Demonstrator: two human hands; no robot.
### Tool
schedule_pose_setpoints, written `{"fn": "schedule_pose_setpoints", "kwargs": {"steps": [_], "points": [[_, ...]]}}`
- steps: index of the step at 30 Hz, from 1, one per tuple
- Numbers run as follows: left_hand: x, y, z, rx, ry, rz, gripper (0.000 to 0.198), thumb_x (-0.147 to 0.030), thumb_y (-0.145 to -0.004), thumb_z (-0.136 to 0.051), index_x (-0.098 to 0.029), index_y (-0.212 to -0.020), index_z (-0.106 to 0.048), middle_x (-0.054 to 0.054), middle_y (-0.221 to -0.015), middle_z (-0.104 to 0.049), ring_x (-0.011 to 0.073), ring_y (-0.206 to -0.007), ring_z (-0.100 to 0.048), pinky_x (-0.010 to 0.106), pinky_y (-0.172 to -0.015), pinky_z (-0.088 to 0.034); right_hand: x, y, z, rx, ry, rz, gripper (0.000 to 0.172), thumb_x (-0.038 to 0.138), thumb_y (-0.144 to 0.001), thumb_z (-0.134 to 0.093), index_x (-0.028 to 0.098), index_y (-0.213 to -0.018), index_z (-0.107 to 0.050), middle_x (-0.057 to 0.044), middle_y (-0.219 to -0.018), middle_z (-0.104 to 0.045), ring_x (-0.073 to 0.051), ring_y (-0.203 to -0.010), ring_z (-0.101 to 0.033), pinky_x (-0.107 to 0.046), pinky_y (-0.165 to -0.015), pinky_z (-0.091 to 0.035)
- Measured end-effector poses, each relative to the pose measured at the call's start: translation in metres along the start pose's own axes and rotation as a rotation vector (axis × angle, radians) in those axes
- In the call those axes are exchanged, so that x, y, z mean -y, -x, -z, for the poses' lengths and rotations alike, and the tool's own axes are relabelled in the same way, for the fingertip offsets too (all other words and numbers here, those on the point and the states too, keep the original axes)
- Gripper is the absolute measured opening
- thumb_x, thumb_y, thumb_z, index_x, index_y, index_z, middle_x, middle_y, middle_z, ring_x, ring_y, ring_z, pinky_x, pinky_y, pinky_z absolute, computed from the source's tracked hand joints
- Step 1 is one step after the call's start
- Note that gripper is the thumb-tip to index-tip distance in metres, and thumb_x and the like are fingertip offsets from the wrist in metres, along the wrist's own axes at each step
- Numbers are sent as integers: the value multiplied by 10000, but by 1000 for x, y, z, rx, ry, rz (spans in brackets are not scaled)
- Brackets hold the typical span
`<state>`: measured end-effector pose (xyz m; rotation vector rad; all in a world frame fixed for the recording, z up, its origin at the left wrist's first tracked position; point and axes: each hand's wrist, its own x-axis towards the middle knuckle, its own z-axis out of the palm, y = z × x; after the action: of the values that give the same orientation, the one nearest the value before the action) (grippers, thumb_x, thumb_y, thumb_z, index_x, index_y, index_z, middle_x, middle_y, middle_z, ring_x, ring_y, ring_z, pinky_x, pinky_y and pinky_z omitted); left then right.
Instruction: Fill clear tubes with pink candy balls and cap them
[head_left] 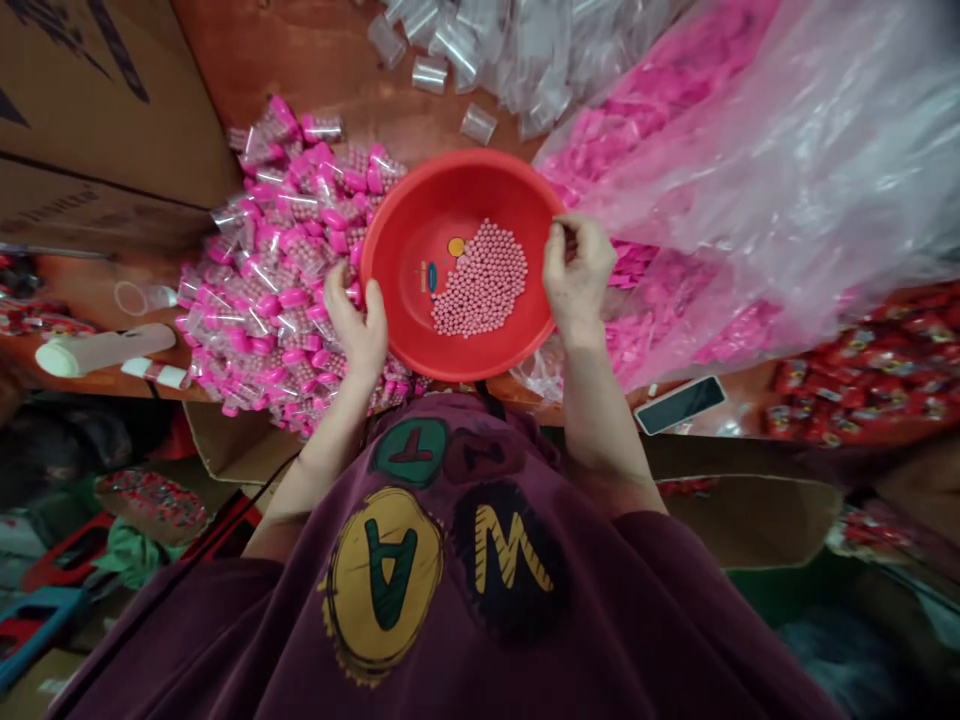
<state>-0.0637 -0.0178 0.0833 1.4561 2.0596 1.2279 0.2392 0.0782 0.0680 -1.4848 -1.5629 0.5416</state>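
A red plastic basin (405,330) sits in front of me at the table's front edge, with a pile of small pink beads (487,280) on its floor. At the basin's left side is my left hand (358,325), its thumb near the wall and its fingers spread apart over the filled tubes. My right hand (579,265) is closed at the basin's right rim, with its curled fingertips pinched against the edge. Clear tubes with pink caps and pink beads inside (292,270) lie heaped to the left of the basin.
Uncapped clear tubes (457,45) lie at the back. A clear plastic bag (750,180) over pink pieces (660,110) covers the right side. A phone (681,404), red packets (877,370), a bottle (105,350) and a cardboard box (112,110) stand or lie around.
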Motion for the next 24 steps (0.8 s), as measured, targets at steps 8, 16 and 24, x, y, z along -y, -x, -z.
{"fn": "schedule_pose_setpoints", "kwargs": {"steps": [8, 16, 24], "points": [[-46, -182, -67, 89, 161, 46, 170, -150, -931, -620, -148, -1062, -728, 74, -1032, -776, 192, -956, -719, 350, -967, -591, 2, -146, -28, 92, -251, -188, 259, 474, -995, -549, 241, -1037, -653, -9, -860, -726, -159, -770, -709, -341, -770, -617], [-53, -262, -160, 714, -187, 2, 463, -139, -875, -704, -108, -1337, -696, 160, -1257, -746, 287, -1142, -737, 411, -1034, -587, -19, -213, -76, 232, 392, -117, 476, 287, -895, -693, 101, -1331, -649, -254, -1396, -656, -387, -1284, -643, -608, -1140, -524], [-61, -273, -226, 924, -632, -651, 546, -294, -956, -700, -235, -1492, -616, 183, -1658, -443, 362, -1294, -668, 436, -996, -575, -39, -229, -95, 294, 661, -32, 716, 230, -903, -724, 138, -1579, -506, -297, -1681, -407, -584, -1569, -290, -829, -1143, -387]]}}
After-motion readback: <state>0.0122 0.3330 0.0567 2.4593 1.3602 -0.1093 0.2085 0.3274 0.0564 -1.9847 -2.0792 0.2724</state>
